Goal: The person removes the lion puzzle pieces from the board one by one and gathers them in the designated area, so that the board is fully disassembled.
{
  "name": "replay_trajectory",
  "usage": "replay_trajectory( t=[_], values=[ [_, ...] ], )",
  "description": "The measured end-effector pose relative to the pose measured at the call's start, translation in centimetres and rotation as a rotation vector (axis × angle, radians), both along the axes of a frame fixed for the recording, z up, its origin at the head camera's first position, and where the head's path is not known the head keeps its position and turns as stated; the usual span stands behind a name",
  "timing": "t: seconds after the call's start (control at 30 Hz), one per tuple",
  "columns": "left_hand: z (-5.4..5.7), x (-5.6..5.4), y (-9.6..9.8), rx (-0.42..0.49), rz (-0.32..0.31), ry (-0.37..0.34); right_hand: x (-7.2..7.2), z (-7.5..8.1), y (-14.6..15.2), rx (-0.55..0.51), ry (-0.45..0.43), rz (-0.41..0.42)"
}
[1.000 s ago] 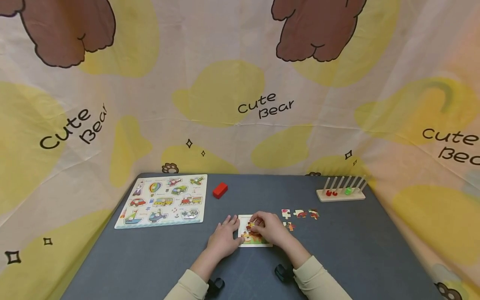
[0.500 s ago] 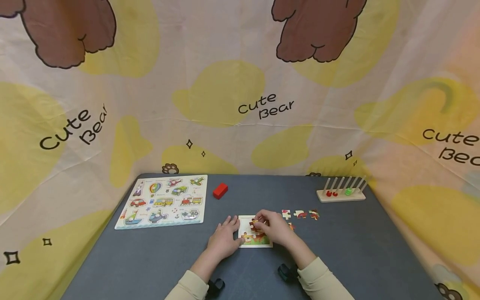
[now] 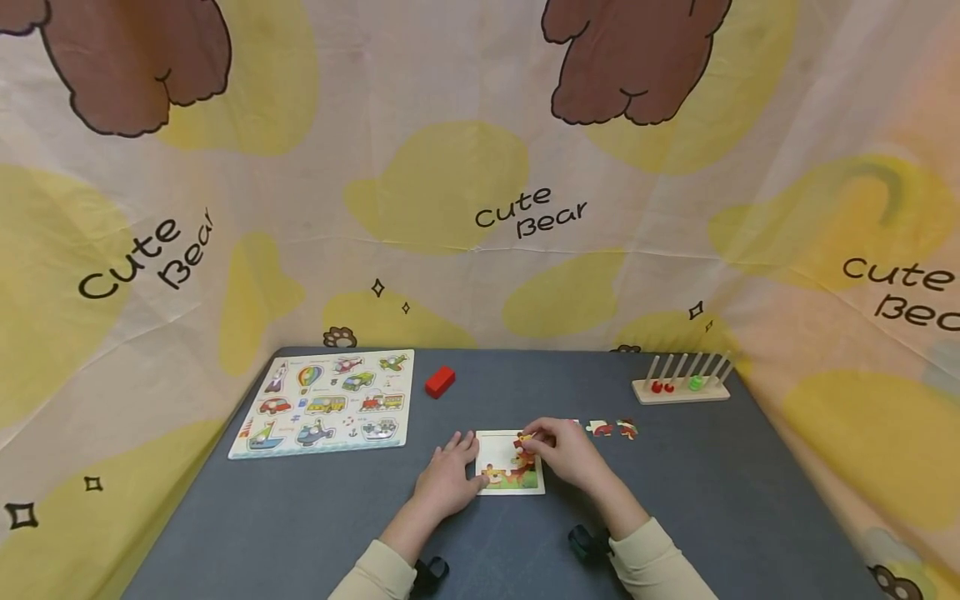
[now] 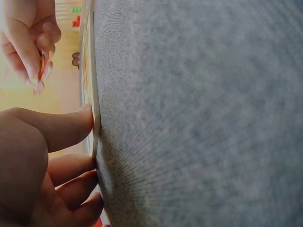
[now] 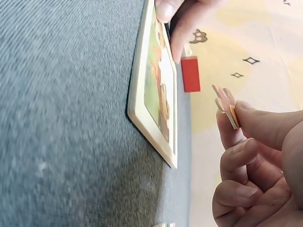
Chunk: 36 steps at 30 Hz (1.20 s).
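My right hand (image 3: pixel 567 452) pinches a small wooden jigsaw piece (image 5: pixel 228 106) between thumb and index finger, its other fingers curled in. In the right wrist view the piece is held up above the jigsaw frame (image 5: pixel 142 124). From the head view, piece and fingertips overlap the frame's upper right part. The pale-rimmed frame lies flat, with animal picture pieces (image 3: pixel 517 479) along its bottom and right side and bare white at upper left. My left hand (image 3: pixel 447 477) rests at the frame's left edge, fingers extended and thumb (image 4: pixel 75 127) against the rim.
Loose jigsaw pieces (image 3: pixel 600 427) lie right of the frame, some hidden behind my right hand. A red block (image 3: pixel 440 382) sits farther back. At the back left lies a vehicle picture board (image 3: pixel 292 450); a pegged wooden stand (image 3: pixel 682 397) with red and green beads is at the back right.
My right hand has carried the pinched piece rightward, from over the frame's middle to its upper right, covering some loose pieces behind it. The left hand stays in place.
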<state>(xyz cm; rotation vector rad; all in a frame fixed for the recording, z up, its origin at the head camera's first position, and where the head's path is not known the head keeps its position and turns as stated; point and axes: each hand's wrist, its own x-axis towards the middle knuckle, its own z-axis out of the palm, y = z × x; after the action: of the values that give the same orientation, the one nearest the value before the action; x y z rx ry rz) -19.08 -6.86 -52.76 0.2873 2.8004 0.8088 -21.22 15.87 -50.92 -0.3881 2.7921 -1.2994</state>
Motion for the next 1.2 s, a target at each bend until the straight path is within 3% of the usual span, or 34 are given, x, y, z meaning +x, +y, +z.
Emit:
replay_trajectory(
  t=[0.53,1.03,1.2],
  values=[
    [0.1,0.1,-0.2,0.013,0.008,0.011,0.1,0.5,2.5,-0.035,-0.015,-0.11],
    [-0.2,0.2,-0.2,0.005,-0.009,0.025,0.6,-0.1,5.3,-0.055,-0.046,-0.174],
    [-0.2,0.2,-0.2,-0.006,-0.004,0.022,0.6,-0.7,6.6,-0.008,-0.036,-0.205]
  ],
)
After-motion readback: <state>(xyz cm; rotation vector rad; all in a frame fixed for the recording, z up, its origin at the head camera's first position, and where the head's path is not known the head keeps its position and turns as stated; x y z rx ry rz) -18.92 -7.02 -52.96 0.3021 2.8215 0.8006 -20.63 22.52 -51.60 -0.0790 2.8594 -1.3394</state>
